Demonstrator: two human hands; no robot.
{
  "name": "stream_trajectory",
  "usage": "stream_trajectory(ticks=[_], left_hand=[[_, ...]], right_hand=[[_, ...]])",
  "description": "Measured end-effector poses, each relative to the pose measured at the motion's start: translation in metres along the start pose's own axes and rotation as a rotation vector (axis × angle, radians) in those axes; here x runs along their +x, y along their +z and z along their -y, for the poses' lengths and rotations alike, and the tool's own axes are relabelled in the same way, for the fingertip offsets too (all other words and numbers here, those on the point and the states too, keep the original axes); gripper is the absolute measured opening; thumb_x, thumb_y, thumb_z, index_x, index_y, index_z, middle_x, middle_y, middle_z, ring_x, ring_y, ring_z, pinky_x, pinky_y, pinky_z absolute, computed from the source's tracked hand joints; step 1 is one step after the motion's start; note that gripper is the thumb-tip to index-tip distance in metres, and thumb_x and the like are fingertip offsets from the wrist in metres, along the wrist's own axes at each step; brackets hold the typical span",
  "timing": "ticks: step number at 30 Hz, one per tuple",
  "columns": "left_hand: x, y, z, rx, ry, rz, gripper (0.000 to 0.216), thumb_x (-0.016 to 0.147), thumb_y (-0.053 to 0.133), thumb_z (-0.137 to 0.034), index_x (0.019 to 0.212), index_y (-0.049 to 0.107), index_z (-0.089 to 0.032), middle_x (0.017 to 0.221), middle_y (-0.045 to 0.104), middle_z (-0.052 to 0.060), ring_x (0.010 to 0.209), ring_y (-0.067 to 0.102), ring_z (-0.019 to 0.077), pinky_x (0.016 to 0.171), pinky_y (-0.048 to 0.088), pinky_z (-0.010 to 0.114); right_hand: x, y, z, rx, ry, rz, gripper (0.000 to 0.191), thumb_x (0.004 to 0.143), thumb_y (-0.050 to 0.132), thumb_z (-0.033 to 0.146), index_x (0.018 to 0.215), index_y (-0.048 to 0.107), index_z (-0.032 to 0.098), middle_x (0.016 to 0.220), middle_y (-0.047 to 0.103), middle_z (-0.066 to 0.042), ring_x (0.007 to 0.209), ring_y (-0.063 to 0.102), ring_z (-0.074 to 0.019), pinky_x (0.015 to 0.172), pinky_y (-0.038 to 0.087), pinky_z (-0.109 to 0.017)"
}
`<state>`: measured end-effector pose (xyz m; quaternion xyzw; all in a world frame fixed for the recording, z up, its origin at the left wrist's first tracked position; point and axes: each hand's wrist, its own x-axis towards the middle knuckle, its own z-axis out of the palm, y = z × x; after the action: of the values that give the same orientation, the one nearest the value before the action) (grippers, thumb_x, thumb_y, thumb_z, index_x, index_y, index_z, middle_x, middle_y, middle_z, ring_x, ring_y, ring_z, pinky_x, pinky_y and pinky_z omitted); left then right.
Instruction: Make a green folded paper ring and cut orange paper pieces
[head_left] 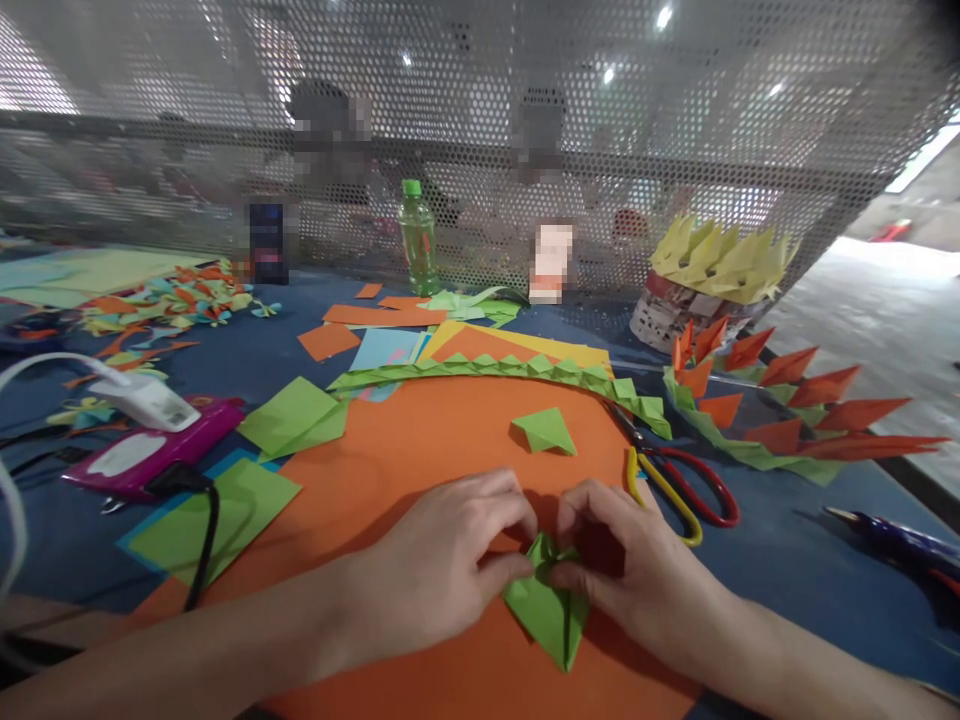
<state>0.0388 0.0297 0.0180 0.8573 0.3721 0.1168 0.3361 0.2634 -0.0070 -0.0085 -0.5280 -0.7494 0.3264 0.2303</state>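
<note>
Where it lies: though half covered, the green paper piece rests on the orange sheet on the bench.
Fingers: left hand and right hand pinch its top corners.
Handling: likely light, limp and easily creased; best held at the folded edges.

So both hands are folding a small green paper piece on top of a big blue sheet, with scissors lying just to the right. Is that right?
Not quite: the head view shows the big sheet is orange, not blue. Otherwise yes: the left hand and right hand pinch the green paper piece, and the scissors lie to the right.
</note>
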Motion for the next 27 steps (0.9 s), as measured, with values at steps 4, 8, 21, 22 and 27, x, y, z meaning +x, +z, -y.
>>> stream_trajectory(ticks=[4,8,21,22,27], left_hand=[[0.001,-0.001,0.001,-0.111,-0.028,-0.033,0.009,0.088,0.069,-0.026,0.093,0.063,-0.022,0.094,0.062,-0.002,0.088,0.06,0.0148,0.079,0.045,0.027],[0.002,-0.002,-0.001,-0.165,-0.011,-0.003,0.001,0.088,0.066,-0.022,0.088,0.065,-0.021,0.091,0.063,-0.002,0.084,0.061,0.0129,0.076,0.045,0.025],[-0.001,-0.005,-0.007,-0.163,-0.007,-0.043,0.007,0.09,0.056,-0.019,0.088,0.062,-0.022,0.078,0.068,-0.005,0.067,0.058,0.0094,0.064,0.044,0.02],[-0.001,-0.006,-0.007,-0.15,0.021,-0.063,0.008,0.091,0.055,-0.019,0.089,0.062,-0.022,0.079,0.069,-0.006,0.068,0.059,0.0091,0.066,0.044,0.02],[-0.002,-0.008,-0.007,-0.08,0.119,-0.15,0.014,0.09,0.055,-0.011,0.092,0.062,-0.023,0.082,0.068,-0.007,0.072,0.06,0.0077,0.071,0.043,0.019]], right_hand=[[-0.003,-0.001,-0.002,0.05,-0.052,-0.055,0.025,0.089,0.07,0.02,0.109,0.057,0.03,0.092,0.065,0.005,0.087,0.06,-0.0154,0.08,0.042,-0.031],[-0.005,-0.004,0.001,0.004,-0.144,-0.119,0.033,0.091,0.071,0.025,0.12,0.057,0.035,0.09,0.066,0.006,0.084,0.062,-0.0144,0.079,0.042,-0.03],[0.001,-0.014,0.01,0.284,-0.206,0.074,0.017,0.101,0.055,0.037,0.103,0.064,0.023,0.089,0.065,0.001,0.078,0.057,-0.0116,0.072,0.045,-0.023],[0.001,-0.015,0.011,0.314,-0.192,0.093,0.021,0.101,0.054,0.04,0.101,0.064,0.022,0.088,0.065,0.0,0.077,0.057,-0.012,0.07,0.045,-0.023],[0.001,-0.021,0.015,0.331,-0.159,0.08,0.036,0.1,0.05,0.052,0.094,0.065,0.02,0.085,0.065,-0.002,0.077,0.059,-0.0146,0.068,0.046,-0.026]])
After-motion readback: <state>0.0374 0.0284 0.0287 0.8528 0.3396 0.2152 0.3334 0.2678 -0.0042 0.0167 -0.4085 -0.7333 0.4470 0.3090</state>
